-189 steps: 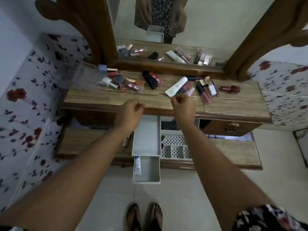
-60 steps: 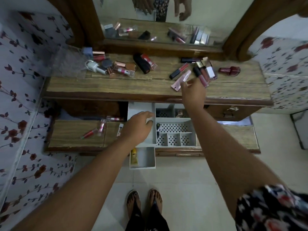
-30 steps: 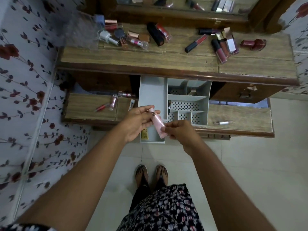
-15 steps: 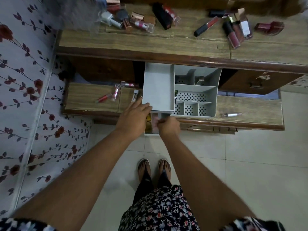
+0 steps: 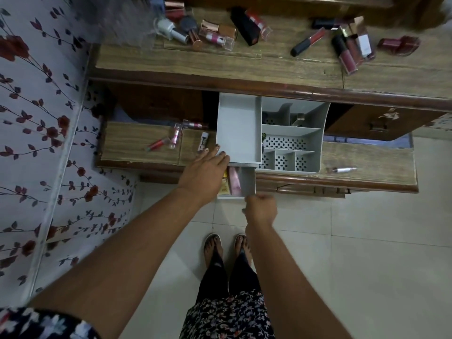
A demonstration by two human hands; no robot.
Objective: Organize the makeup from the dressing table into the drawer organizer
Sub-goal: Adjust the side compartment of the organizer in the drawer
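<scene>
A grey drawer organizer (image 5: 291,133) sits on the lower shelf, its small pull-out drawer (image 5: 247,179) drawn toward me. Inside that drawer lie a pink tube (image 5: 234,181) and a yellow tube (image 5: 225,184). My left hand (image 5: 204,173) rests with straight fingers on the organizer's front left corner. My right hand (image 5: 260,207) hangs just in front of the drawer with curled fingers, holding nothing visible. Several lip glosses and lipsticks (image 5: 347,48) are scattered on the dressing table top (image 5: 220,67).
More makeup (image 5: 200,33) lies at the table's back left. Lip glosses (image 5: 168,140) and a small tube (image 5: 203,141) lie on the lower shelf's left part, a pen-like item (image 5: 341,170) on its right. My feet (image 5: 226,247) stand on white tiles below. Floral wall covering is at left.
The pink tube went from my hands into the pull-out drawer. My right hand has let go and pulled back toward me. My left hand stays on the organizer.
</scene>
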